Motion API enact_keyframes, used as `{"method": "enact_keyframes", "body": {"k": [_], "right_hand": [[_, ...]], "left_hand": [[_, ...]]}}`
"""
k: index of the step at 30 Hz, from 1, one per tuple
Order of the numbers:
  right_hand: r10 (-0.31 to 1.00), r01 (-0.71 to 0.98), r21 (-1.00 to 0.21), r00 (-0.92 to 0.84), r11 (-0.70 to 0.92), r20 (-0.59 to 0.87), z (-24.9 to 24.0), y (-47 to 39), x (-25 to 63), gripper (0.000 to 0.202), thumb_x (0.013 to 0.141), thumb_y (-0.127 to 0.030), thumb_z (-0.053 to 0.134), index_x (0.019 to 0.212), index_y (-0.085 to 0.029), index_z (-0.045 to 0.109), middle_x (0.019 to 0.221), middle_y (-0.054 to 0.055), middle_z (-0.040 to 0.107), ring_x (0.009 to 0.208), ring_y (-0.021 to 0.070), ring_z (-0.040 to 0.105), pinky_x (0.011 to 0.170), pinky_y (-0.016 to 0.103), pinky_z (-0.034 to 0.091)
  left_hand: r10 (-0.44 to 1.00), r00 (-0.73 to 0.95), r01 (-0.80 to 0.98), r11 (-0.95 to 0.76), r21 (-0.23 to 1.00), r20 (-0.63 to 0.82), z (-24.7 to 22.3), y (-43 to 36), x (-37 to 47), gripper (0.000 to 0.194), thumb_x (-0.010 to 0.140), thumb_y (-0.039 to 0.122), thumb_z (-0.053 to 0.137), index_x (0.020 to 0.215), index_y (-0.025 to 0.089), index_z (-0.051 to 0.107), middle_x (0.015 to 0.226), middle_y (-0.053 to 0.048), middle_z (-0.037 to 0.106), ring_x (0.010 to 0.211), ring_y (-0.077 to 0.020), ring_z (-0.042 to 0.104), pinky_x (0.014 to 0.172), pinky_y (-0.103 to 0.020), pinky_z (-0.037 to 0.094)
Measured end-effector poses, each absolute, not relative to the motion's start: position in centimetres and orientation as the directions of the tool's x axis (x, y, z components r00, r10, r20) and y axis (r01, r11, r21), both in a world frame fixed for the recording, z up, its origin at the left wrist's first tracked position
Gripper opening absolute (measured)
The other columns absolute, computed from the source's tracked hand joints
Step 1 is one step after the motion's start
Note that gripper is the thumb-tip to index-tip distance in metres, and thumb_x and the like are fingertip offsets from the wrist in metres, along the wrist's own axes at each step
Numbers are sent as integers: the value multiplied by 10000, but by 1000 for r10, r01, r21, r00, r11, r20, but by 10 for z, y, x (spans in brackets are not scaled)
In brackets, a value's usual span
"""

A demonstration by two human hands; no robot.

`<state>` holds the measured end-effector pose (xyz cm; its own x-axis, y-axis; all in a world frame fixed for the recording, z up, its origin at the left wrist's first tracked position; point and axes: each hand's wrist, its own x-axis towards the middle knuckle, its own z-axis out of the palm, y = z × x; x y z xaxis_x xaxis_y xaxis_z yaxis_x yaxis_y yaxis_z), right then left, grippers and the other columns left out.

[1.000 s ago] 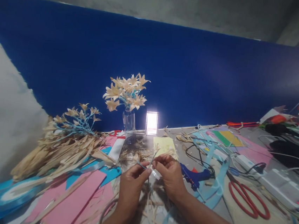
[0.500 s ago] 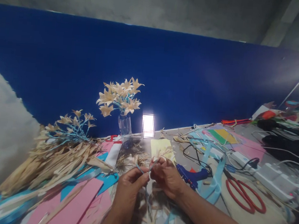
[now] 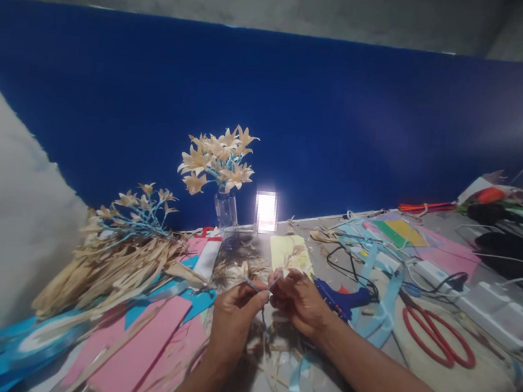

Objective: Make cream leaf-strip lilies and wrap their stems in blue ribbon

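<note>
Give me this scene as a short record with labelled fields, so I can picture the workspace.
left hand: pinching thin blue stems
right hand: fingers at the same stems; exact grip unclear
vase: clear, holding pale flowers
left side: dried leaves, pink paper
right side: blue glue gun, red-handled scissors, white power strip
backdrop: blue wall

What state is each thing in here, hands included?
left hand: pinching a thin stem
right hand: fingers bent, at the stems
vase: upright, holding flowers
glue gun: lying down, not held
scissors: lying down, not held
power strip: red light on
ribbon: loose, unrolled
</note>
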<state>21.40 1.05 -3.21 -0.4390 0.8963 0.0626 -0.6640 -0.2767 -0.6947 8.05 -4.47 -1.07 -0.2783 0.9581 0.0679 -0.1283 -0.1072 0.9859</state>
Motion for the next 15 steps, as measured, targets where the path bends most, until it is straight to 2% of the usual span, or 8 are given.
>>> {"method": "enact_keyframes", "body": {"k": [4, 9, 15], "right_hand": [[896, -642, -703, -444, -305, 16, -28, 10, 213, 509, 535, -394, 959, 597, -177, 503, 569, -63, 479, 506, 59, 353, 485, 192, 294], [912, -617, -718, -406, -322, -61, -18, 9, 214, 502, 463, -345, 964, 669, -176, 539, 605, -65, 516, 520, 54, 341, 482, 179, 267], [969, -521, -839, -244, -158, -31, -19, 9, 215, 378, 523, -265, 905, 649, -164, 564, 578, -64, 509, 499, 58, 352, 473, 197, 256]], "left_hand": [[959, -262, -110, -138, 984, 105, -11, -43, 82, 140, 638, 276, 800, 739, 181, 789, 716, -38, 765, 705, -204, 671, 730, -312, 529], [942, -286, 23, -178, 984, 177, -18, -42, 80, 130, 673, 297, 768, 730, 183, 794, 694, -41, 756, 702, -217, 668, 728, -325, 521], [919, -340, 113, -169, 979, 198, -22, -43, 80, 145, 700, 315, 747, 721, 176, 786, 653, -40, 726, 686, -216, 653, 715, -326, 515]]}}
